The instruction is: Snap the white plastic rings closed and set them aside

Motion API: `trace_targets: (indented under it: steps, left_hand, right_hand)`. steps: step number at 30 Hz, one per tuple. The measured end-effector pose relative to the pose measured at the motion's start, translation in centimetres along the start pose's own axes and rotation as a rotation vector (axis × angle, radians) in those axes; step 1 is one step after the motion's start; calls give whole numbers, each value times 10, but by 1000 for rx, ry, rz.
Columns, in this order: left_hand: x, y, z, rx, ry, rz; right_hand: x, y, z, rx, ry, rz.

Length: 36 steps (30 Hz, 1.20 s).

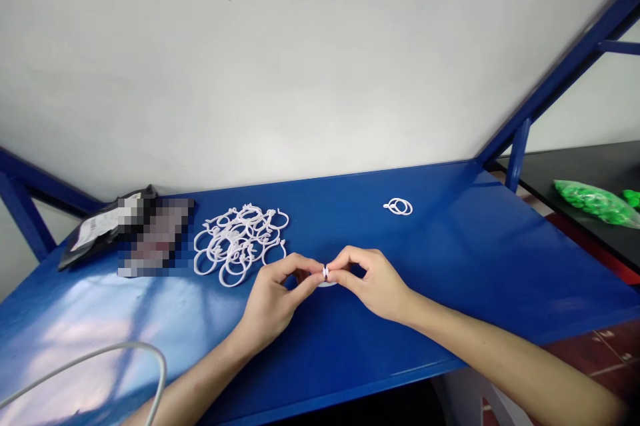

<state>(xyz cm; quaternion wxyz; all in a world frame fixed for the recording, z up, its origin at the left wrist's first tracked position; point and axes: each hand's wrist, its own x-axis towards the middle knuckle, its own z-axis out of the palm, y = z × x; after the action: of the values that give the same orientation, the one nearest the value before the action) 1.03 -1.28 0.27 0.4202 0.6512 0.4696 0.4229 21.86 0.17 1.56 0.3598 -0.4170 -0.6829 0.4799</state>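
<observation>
My left hand [280, 293] and my right hand [373, 279] meet over the blue table, thumbs and index fingertips closed on one white plastic ring [327, 284]. Each hand pinches one side of its small clasp end; most of the ring is hidden behind my fingers. Just left of my left hand lies a loose pile of white plastic rings [240, 239], several with their ends apart. Farther off, to the right, rest a couple of overlapping white rings [399, 207] that look closed.
A black plastic parcel [85, 239] with a label lies at the left, beside a blurred-out flat item [157, 236]. A white cable [145, 346] loops at the lower left. Blue frame bars [520, 153] flank the table [440, 266]. Green bagged items [595, 203] sit on a dark surface at right.
</observation>
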Motion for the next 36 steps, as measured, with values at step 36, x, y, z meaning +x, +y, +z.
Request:
trace_targets:
  steps: [36]
  left_hand:
    - [37, -38, -58, 1182, 58, 376]
  right_hand:
    - [39, 36, -80, -914, 457, -177]
